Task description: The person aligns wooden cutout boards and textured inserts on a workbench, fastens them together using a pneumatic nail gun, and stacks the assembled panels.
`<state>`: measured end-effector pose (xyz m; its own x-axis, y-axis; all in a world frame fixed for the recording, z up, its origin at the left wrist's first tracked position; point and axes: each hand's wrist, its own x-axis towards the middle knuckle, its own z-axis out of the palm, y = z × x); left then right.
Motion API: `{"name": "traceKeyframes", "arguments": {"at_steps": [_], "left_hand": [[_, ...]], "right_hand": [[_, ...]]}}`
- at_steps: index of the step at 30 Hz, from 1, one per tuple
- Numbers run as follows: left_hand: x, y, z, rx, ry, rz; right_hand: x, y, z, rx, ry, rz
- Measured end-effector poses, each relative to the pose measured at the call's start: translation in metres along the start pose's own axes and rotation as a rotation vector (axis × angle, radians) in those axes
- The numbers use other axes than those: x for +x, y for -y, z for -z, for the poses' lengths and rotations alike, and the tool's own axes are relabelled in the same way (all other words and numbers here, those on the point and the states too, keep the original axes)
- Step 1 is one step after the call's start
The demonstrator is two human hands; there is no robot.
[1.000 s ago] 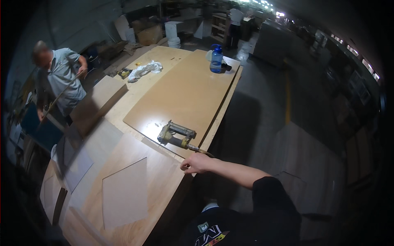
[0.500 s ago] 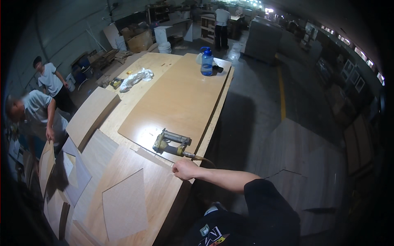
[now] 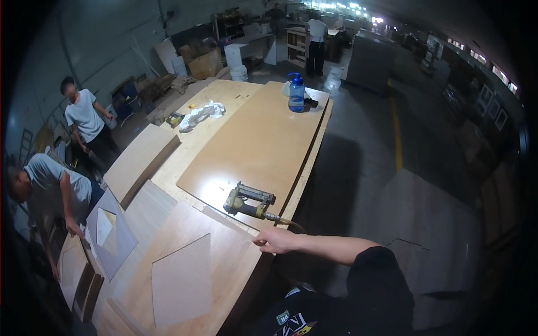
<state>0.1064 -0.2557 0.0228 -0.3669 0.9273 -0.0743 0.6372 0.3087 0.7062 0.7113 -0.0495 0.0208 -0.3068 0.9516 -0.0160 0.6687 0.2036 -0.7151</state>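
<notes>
My right hand [image 3: 276, 241] reaches in from the right. Its curled fingers close on the near right corner of a light wood-grain panel [image 3: 224, 241], at the table's edge. Just beyond it a yellow and black air nail gun [image 3: 246, 201] lies on its side on a larger tan board [image 3: 246, 140], its hose running off to the right. On the wood-grain panel rests a pale, angled offcut sheet [image 3: 182, 280]. My left hand is out of sight.
On the left, a bending co-worker [image 3: 56, 179] handles a panel; another person [image 3: 87, 115] stands behind. The workbench [image 3: 221, 89] carries a curved wooden piece [image 3: 140, 157], white cloth [image 3: 202, 113] and blue bottle [image 3: 296, 95]. Further right, a yellow line [image 3: 397, 140] marks the floor.
The whole view has shifted, so the bench sits further right and lower. My right hand stays at the panel's corner. The bending co-worker's hand and panel are lower.
</notes>
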Motion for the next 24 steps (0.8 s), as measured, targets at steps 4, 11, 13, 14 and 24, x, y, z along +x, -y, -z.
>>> {"name": "traceKeyframes", "arguments": {"at_steps": [4, 11, 13, 14, 24], "left_hand": [[-0.029, 0.067, 0.004, 0.107, 0.076, -0.112], [-0.021, 0.011, -0.006, 0.104, -0.002, 0.171], [-0.027, -0.004, -0.010, 0.087, -0.047, 0.208], [-0.030, -0.008, -0.011, 0.106, -0.076, 0.207], [-0.029, -0.073, -0.009, 0.312, -0.107, 0.318]], "right_hand": [[-0.013, 0.008, -0.005, 0.026, -0.038, 0.139], [-0.013, -0.009, -0.012, -0.002, -0.093, 0.009], [-0.015, -0.009, -0.011, -0.002, -0.111, 0.029], [-0.017, -0.008, -0.012, 0.001, -0.136, 0.044], [-0.016, -0.006, -0.020, -0.060, -0.245, 0.167]]}}
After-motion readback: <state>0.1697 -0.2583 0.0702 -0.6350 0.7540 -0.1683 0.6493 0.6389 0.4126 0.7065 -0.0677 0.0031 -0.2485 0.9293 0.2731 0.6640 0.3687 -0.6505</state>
